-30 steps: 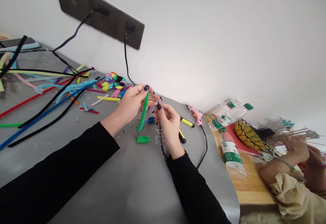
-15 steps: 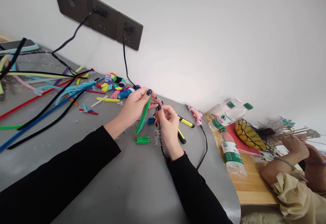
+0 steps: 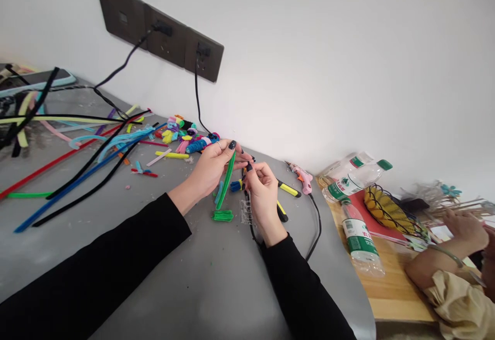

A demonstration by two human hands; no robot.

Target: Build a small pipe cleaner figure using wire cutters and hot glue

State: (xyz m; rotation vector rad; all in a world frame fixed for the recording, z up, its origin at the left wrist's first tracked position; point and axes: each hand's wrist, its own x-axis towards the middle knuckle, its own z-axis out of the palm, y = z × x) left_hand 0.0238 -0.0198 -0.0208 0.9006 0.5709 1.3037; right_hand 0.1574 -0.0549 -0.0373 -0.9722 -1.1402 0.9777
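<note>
The left hand (image 3: 209, 167) pinches the upper end of a green pipe-cleaner strip (image 3: 226, 181) between thumb and fingers, near the middle of the frame; the strip slants downward from the grip. Just beside it, the right hand's (image 3: 263, 198) thumb and forefinger are brought together at the left fingertips; whether they pinch anything is too small to tell. Below the strip's lower end lies a short green pipe-cleaner bundle (image 3: 223, 216). Right of the right hand are yellow-and-black tool handles (image 3: 289, 189) and a pink glue gun (image 3: 303, 179). Loose pipe cleaners (image 3: 69, 190) cross the left of the frame. At right, an upper water bottle (image 3: 348, 181) and a lower water bottle (image 3: 359, 234) carry white-and-green labels; the upper label shows red characters, the lower pale characters on its green band, both too small to read surely. Another person's hand (image 3: 466, 229) shows at the right edge. A dark socket panel (image 3: 166, 41) hangs upper left.
</note>
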